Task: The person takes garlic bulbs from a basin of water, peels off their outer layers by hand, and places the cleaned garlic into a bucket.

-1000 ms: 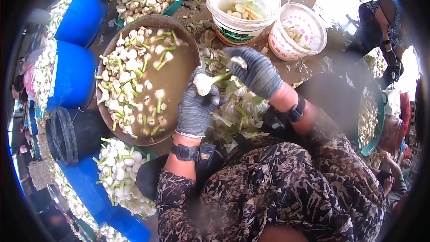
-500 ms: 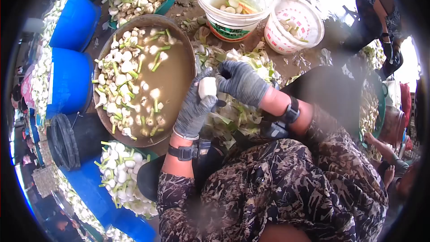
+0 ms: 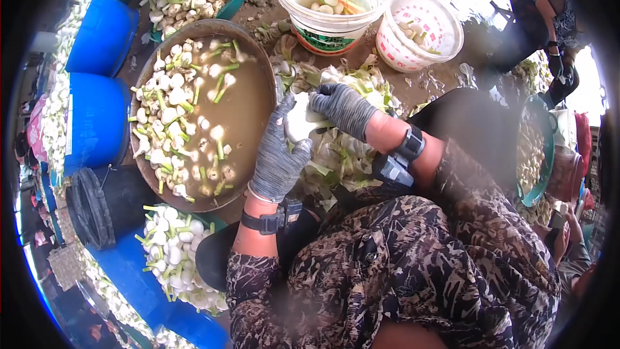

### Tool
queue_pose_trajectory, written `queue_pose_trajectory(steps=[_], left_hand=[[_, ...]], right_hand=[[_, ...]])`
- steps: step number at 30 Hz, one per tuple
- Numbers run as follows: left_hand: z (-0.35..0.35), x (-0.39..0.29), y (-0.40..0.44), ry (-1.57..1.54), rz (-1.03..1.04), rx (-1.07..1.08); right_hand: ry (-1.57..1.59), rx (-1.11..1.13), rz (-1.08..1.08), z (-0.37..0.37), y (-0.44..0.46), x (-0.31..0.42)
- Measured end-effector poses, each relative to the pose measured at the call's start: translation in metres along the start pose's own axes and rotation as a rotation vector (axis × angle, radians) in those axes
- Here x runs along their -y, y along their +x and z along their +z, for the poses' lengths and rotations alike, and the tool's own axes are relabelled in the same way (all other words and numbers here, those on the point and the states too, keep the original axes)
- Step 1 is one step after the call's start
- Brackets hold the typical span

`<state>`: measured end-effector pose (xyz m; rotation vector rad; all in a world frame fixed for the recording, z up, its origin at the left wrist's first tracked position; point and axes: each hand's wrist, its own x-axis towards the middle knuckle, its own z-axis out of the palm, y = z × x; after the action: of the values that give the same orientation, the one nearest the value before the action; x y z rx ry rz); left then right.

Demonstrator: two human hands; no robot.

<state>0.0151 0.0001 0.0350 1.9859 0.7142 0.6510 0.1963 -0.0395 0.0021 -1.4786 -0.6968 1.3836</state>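
Mid-frame, a gloved left hand (image 3: 274, 163) clasps a garlic bulb (image 3: 298, 121); the right hand (image 3: 346, 110) curls at its upper right, grip unclear.

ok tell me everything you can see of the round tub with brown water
The round tub is wide, open-topped and dull brown; whether it is metal or plastic I can't tell. It stands upright on the ground, holding murky brown water. White bulbs with green stems crowd its left half, fewer toward the right. A black bucket is beside its lower left. The left hand is by its right rim, but contact isn't clear.
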Motion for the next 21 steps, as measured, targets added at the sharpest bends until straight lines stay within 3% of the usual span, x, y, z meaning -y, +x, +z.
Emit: queue_pose_trajectory(steps=[2, 4, 6, 7, 8, 9, 10, 11, 13, 14, 15, 17, 18, 20, 21], left_hand=[[-0.001, 0.003, -0.001, 0.021, 0.018, -0.015], [0.000, -0.004, -0.002, -0.757, -0.285, -0.069], [0.003, 0.014, 0.001, -0.825, -0.270, -0.127], [0.003, 0.028, 0.002, -1.113, -0.303, -0.070], [0.003, 0.024, 0.003, -1.173, -0.394, -0.159], [0.004, 0.020, 0.005, -1.233, -0.479, -0.258], [0.002, 0.017, 0.009, -1.182, -0.559, -0.334], [0.001, 0.018, 0.011, -1.053, -0.497, -0.313], [0.005, 0.017, 0.013, -0.695, -0.381, -0.331], [0.011, 0.013, 0.009, -0.461, -0.324, -0.374], [0.016, 0.002, 0.010, -0.449, -0.299, -0.262], [0.024, -0.006, 0.017, -0.242, -0.131, -0.104], [0.027, -0.004, 0.017, 0.055, 0.031, -0.131], [0.024, -0.009, 0.013, 0.169, 0.134, -0.149], [0.023, -0.010, 0.012, 0.121, 0.117, -0.179]], right_hand=[[-0.459, 0.081, -0.155, -0.006, 0.000, 0.003], [-0.599, 0.135, -0.267, -0.009, 0.001, -0.002], [-0.513, 0.206, -0.171, -0.003, -0.007, -0.003], [-0.639, 0.265, -0.230, 0.000, -0.011, -0.007], [-0.765, 0.322, -0.290, 0.002, -0.015, -0.006], [-0.909, 0.411, -0.190, 0.000, -0.017, -0.002], [-1.049, 0.493, -0.084, -0.003, -0.019, 0.001], [-1.054, 0.477, -0.081, -0.004, -0.020, -0.011], [-0.488, 0.210, -0.285, -0.009, -0.016, -0.040], [-0.410, 0.238, -0.206, -0.013, -0.015, -0.024], [-0.333, 0.260, -0.126, -0.016, -0.015, -0.006], [-0.407, 0.188, -0.625, -0.019, -0.006, -0.007], [-0.343, 0.204, -0.620, -0.021, -0.001, -0.008], [-0.071, 0.196, -0.501, -0.045, 0.020, -0.008], [-0.134, 0.113, -0.545, -0.064, 0.031, -0.004]])
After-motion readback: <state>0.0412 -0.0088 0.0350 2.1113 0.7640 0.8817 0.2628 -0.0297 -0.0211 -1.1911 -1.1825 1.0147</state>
